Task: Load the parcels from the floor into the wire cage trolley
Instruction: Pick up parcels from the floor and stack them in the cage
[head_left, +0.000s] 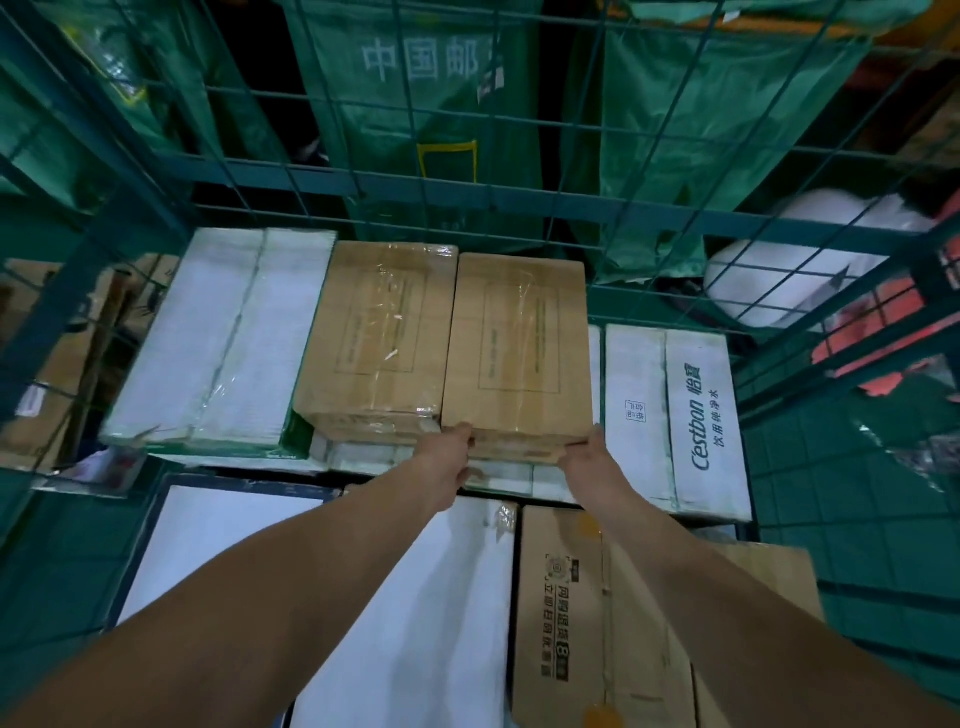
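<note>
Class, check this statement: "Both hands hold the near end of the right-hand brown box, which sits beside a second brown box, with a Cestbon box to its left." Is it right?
Not quite. In the head view, the Cestbon box lies to the right of the held brown box, not its left. The rest stands: the left hand and right hand hold its near end, beside the second brown box.

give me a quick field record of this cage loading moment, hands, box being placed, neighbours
setting: wire cage trolley, green mesh walls, partly loaded
left hand: grips near left corner of brown box
right hand: grips its near right corner
box position: top layer, resting on white cartons
left neighbour: taped brown box, side by side, then a white wrapped carton
right neighbour: lower white Cestbon carton
near layer: white flat parcel, printed brown carton
behind cage: green mail bags
</note>
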